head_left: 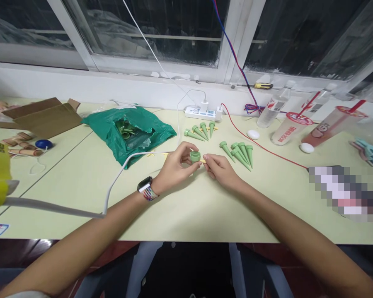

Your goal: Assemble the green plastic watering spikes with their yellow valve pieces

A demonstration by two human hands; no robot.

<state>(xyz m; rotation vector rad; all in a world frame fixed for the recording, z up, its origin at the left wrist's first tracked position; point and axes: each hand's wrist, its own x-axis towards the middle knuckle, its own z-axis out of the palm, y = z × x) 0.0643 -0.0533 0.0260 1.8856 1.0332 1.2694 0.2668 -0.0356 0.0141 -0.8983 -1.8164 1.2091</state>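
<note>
Between the thumb and fingers of my left hand point(180, 159) is a green round cap point(195, 156), its open side facing up. My right hand point(220, 169) pinches a small yellow piece point(202, 161) against the cap's right side; the fingers hide most of it. Just beyond my hands, several green cone-shaped spikes point(242, 154) lie together on the right. Farther back, more green spikes point(202, 129) lie in a row, with small yellow bits by them. A torn green plastic bag point(133, 132) left of my hands has more green parts inside.
A white cable point(124, 165) crosses above my left forearm. Behind stands a power strip point(203, 114); a red cable point(261, 145) runs to a phone-like, blurred-out device point(345, 192). Drink cups point(290, 128), bottles point(275, 105) and white egg-shaped objects point(253, 134) stand right. A cardboard box point(40, 118) lies left.
</note>
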